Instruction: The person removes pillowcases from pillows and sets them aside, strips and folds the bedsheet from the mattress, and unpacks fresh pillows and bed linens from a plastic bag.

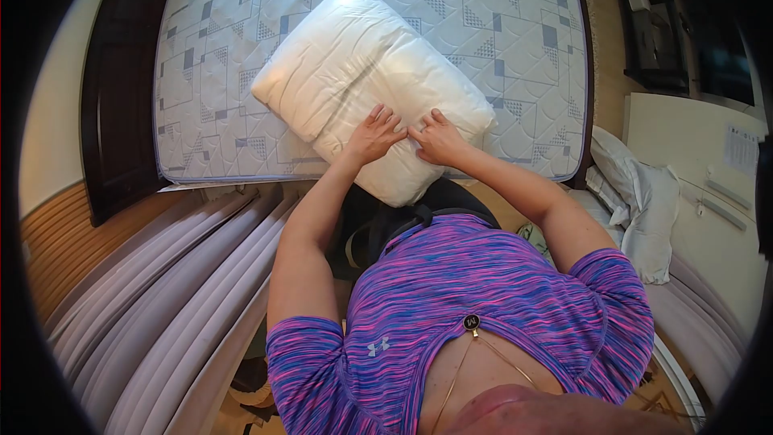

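Observation:
A white, puffy pillow (354, 64) lies at an angle on the bare mattress, its near corner hanging over the edge towards my lap. Creases run across its upper face. My left hand (377, 137) rests on the near half of the pillow with bent fingers gripping the fabric. Close beside it, my right hand (439, 138) has its fingers curled onto the same part of the cover. The two hands nearly meet at the thumbs. What lies under the fingertips is hidden.
The patterned mattress (225, 24) sits in a dark bed frame (121, 89). Pale draped fabric (177, 274) hangs at the lower left. To the right are a crumpled light-coloured pillow (648, 209), a white cabinet (668, 125) and a dark shelf unit (652, 36).

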Demonstrator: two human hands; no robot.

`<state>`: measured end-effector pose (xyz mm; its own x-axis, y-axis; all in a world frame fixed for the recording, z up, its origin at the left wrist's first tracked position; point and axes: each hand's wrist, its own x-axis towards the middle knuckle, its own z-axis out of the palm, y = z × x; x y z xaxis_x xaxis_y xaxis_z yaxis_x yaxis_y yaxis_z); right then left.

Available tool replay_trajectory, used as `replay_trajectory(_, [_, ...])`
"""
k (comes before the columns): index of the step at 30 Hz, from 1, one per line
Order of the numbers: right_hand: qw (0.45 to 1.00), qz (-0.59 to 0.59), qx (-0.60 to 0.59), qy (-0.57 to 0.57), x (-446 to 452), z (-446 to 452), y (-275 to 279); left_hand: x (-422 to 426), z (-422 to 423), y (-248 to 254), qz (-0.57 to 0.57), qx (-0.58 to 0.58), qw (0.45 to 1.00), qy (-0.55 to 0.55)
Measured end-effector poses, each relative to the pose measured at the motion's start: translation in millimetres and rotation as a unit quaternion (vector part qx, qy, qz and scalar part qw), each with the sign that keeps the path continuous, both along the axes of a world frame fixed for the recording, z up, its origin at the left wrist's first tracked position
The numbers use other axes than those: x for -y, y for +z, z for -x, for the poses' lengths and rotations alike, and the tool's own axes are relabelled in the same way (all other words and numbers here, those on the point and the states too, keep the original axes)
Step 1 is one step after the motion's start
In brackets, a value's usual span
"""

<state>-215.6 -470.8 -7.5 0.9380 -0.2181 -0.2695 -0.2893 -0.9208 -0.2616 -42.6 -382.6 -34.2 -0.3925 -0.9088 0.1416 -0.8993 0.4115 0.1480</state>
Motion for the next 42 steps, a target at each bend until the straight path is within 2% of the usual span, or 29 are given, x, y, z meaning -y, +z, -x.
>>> replay_trajectory(7, [1.000, -0.008, 0.006, 0.009, 2.0, 0.7, -2.9, 4.4, 7.8, 11.5, 0.039, 0.008, 0.999, 0.012])
replay_trajectory(9, [0.999, -0.038, 0.001, 0.025, 1.3, 0.1, 4.1, 7.4, 7.2, 26.3, -0.052, 0.067, 0.996, -0.033])
replay_trajectory(12, [0.999, -0.037, 0.028, 0.025, 3.5, 5.8, 5.0, -12.3, -17.4, 36.9, -0.088, 0.043, 0.995, -0.023])
replay_trajectory(16, [0.995, -0.033, 0.069, 0.060, 9.4, 15.9, 25.9, -44.0, -44.8, 51.4, -0.046, 0.015, 0.999, 0.001])
replay_trajectory(19, [0.992, -0.006, 0.095, 0.083, 13.8, 21.4, 30.0, -59.9, -50.1, 56.0, -0.013, 0.031, 0.998, 0.048])
replay_trajectory(21, [0.985, -0.054, 0.166, -0.011, 16.8, 17.7, 24.4, -53.4, -34.6, 64.3, -0.048, -0.058, 0.979, 0.188])
replay_trajectory(22, [0.984, -0.050, 0.169, -0.006, 18.0, 4.4, 25.8, -49.6, -27.6, 55.1, -0.046, -0.074, 0.964, 0.251])
replay_trajectory(23, [0.970, -0.050, 0.234, -0.047, 14.3, -17.4, 28.2, -43.5, -20.5, 50.0, -0.042, -0.073, 0.963, 0.256])
replay_trajectory(24, [0.950, -0.050, 0.297, -0.088, 8.9, -37.1, 30.6, -37.0, -13.7, 45.4, -0.066, -0.050, 0.944, 0.321])
replay_trajectory(25, [0.949, -0.049, 0.300, -0.083, 1.5, -54.3, 28.8, -32.7, -9.2, 41.3, -0.089, -0.026, 0.919, 0.384])
replay_trajectory(26, [0.944, 0.023, 0.323, -0.063, -6.4, -70.8, 21.8, -30.9, -6.9, 38.0, -0.082, -0.016, 0.916, 0.392])
replay_trajectory(28, [0.930, 0.097, 0.353, -0.037, -7.0, -88.1, 3.4, -33.2, -5.0, 36.0, -0.052, -0.008, 0.911, 0.409])
replay_trajectory(31, [0.934, 0.113, 0.340, -0.002, 14.7, -109.7, -20.1, -43.3, -1.5, 44.0, -0.033, -0.015, 0.895, 0.444])
replay_trajectory(33, [0.961, 0.015, 0.274, -0.037, 31.7, -106.9, -17.2, -55.1, -2.0, 45.4, -0.020, -0.120, 0.841, 0.527])
replay_trajectory(34, [0.950, -0.017, 0.302, -0.074, 36.6, -101.9, -13.0, -64.6, -3.9, 43.4, -0.019, -0.118, 0.839, 0.530])
replay_trajectory(36, [0.935, -0.050, 0.334, -0.106, 48.3, -97.1, 1.3, -80.3, -12.1, 37.7, -0.006, -0.182, 0.770, 0.612])
replay_trajectory(37, [0.937, -0.068, 0.307, -0.153, 49.2, -92.0, 9.0, -88.6, -13.4, 37.7, -0.005, -0.180, 0.767, 0.616])
replay_trajectory(38, [0.936, -0.086, 0.277, -0.198, 49.8, -87.8, 11.9, -96.2, -13.0, 37.7, -0.050, -0.195, 0.759, 0.619])
replay_trajectory(39, [0.938, -0.088, 0.275, -0.192, 50.6, -85.5, 11.2, -102.0, -12.1, 37.1, -0.095, -0.211, 0.748, 0.622])
replay_trajectory(41, [0.888, -0.218, 0.257, -0.312, 52.6, -82.8, 9.5, -108.9, -9.7, 31.5, -0.114, -0.234, 0.730, 0.632])
replay_trajectory(42, [0.899, -0.235, 0.204, -0.307, 56.1, -82.4, 8.8, -109.2, -8.8, 28.1, -0.132, -0.257, 0.715, 0.637])
